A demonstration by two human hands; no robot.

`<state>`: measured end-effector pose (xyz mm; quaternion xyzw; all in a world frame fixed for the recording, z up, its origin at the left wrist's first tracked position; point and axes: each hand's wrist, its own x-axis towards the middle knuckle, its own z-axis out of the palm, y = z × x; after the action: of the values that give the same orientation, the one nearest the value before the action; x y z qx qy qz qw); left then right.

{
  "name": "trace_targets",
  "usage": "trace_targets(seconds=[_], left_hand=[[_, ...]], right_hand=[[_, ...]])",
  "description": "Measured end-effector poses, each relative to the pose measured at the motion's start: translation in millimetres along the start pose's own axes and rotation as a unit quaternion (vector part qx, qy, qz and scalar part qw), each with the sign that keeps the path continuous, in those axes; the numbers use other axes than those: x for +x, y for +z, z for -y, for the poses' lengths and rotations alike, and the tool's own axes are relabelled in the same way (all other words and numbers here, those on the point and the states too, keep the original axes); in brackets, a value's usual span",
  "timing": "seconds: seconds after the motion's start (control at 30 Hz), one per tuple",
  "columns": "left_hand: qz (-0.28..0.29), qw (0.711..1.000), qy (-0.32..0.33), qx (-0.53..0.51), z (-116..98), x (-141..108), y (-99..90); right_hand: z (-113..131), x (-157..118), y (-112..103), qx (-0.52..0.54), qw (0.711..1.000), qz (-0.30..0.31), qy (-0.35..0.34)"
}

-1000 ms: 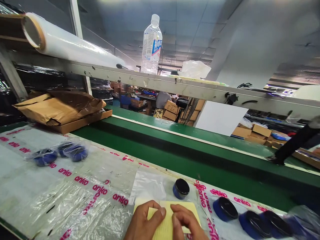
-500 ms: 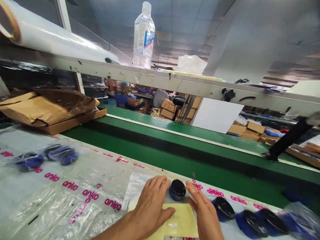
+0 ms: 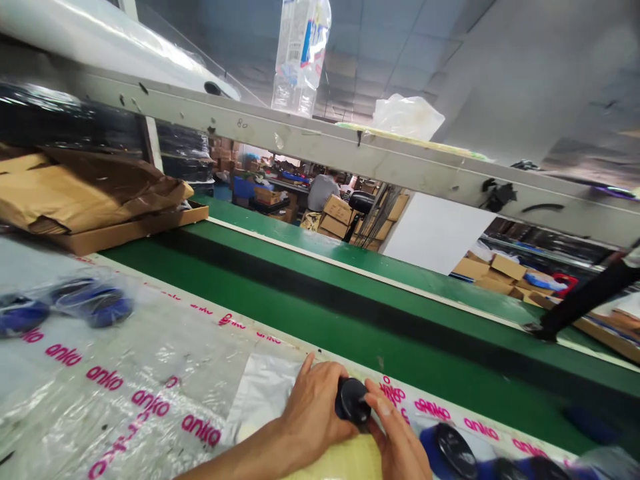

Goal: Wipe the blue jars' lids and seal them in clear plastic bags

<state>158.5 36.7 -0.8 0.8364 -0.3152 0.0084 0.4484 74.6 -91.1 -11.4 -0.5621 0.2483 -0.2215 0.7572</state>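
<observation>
A round piece with a glossy black top and blue side [image 3: 354, 400] stands between my hands at the front of the table. My left hand [image 3: 316, 400] curls round its left side, thumb at the near edge. The fingers of my right hand [image 3: 395, 427] press on its right side and top edge. Under my hands lies a pale yellow sheet [image 3: 345, 460], partly covered by them. A white plastic sheet [image 3: 260, 387] shows to the left of my left hand. Similar round pieces [image 3: 450, 450] stand in a row to the right, cut off by the frame's lower edge.
Several bagged blue pieces [image 3: 107, 303] lie on the left of the plastic-covered table [image 3: 165, 347]. Beyond runs a green conveyor belt [image 3: 280, 293]. A cardboard tray [image 3: 125, 230] holds brown paper. A rail [image 3: 320, 143] above carries a bottle [image 3: 300, 60]. A person [image 3: 323, 192] sits far back.
Both hands have closed in on the round piece, which stood untouched between them before. The view has tilted down and shifted a little.
</observation>
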Motion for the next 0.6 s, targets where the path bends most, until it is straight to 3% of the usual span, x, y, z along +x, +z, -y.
trace_targets(seconds=[0.43, 0.6], left_hand=[[0.01, 0.999, -0.013, 0.038, -4.8, -2.7, 0.1], [0.005, 0.999, 0.005, 0.046, -3.5, -3.0, 1.2]], right_hand=[[-7.0, 1.9, -0.9, -0.108, 0.993, 0.012, -0.045], [-7.6, 3.7, 0.5, -0.104, 0.992, 0.019, -0.064]])
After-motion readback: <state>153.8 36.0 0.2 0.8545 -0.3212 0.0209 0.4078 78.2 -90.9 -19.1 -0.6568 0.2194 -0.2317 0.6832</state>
